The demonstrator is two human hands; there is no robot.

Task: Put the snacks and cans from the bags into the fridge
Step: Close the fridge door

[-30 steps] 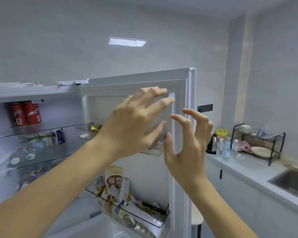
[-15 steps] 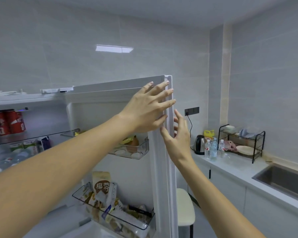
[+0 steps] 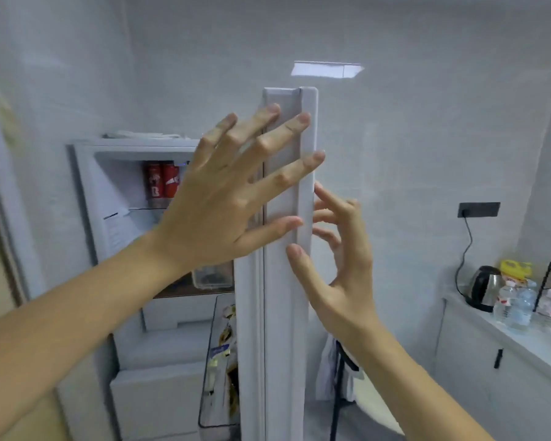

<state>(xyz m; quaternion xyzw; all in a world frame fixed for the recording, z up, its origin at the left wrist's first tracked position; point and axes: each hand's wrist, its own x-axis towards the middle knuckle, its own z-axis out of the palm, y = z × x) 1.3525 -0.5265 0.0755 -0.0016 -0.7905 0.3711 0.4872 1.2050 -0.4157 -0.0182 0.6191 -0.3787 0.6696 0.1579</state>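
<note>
Only one feed on my end, the head cam, wide-angle, so nothing to cross-check it against. It's facing forward at roughly door-top height, right up close to the edge of the open fridge door (image 3: 287, 281), which runs down the middle of the shot. Both hands sit near the lens. Fridge shelves (image 3: 147, 208) fall off to the left, the bench (image 3: 503, 329) to the far right.

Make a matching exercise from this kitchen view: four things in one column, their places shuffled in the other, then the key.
1. red drink cans
2. black and steel electric kettle
3. left hand
4. black wall socket

A. on the tiled wall, cord plugged in
B. top fridge shelf
C. flat on the white fridge door
D. on the pale countertop

Pairs: 1-B, 2-D, 3-C, 4-A
</note>
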